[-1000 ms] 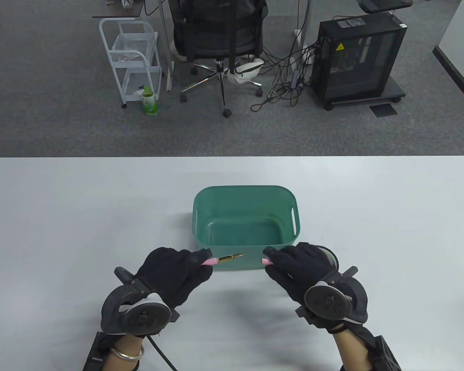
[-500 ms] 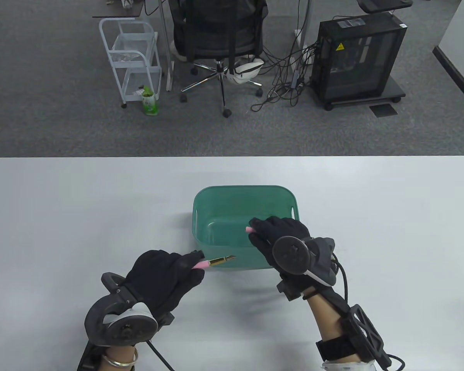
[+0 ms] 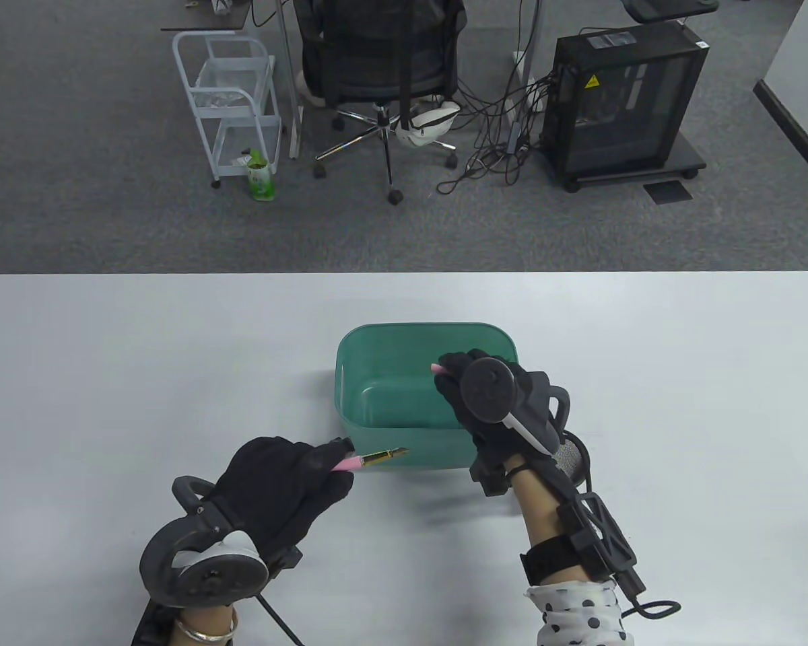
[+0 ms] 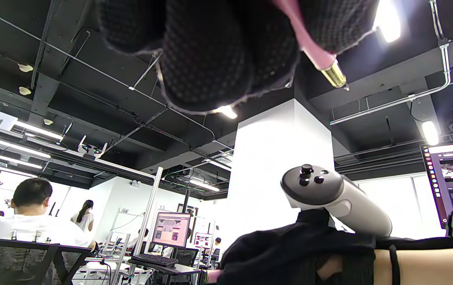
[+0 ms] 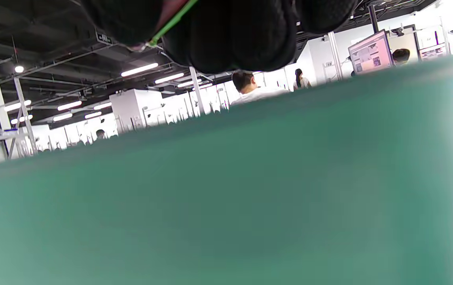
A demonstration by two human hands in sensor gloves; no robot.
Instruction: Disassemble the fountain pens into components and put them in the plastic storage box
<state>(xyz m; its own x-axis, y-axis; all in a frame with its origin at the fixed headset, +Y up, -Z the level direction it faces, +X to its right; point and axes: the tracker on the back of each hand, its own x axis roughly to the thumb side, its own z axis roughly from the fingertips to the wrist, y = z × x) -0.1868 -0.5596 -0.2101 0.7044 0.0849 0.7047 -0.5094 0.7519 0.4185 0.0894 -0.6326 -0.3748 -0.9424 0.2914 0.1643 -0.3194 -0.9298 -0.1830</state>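
— Fingers of the right hand (image 3: 485, 397) pinch the pink cap (image 3: 438, 369) over the green storage box (image 3: 357, 340), why?
— Probably to drop it inside. At 7 o'clock from the box, the left hand (image 3: 279, 478) grips the pen body (image 3: 370, 460), nib (image 3: 396, 453) pointing outward, probably for the next disassembly step.

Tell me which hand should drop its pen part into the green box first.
Right. The right hand already hangs over the green box holding a pink pen piece; the left hand is outside it.

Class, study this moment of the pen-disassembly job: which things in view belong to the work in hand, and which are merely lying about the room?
Belongs to the job:
- green storage box
- pink pen section with gold nib, held by the left hand
- pink pen piece, held by the right hand over the box

Just lying about:
- office chair
- white trolley
- green bottle
- computer tower
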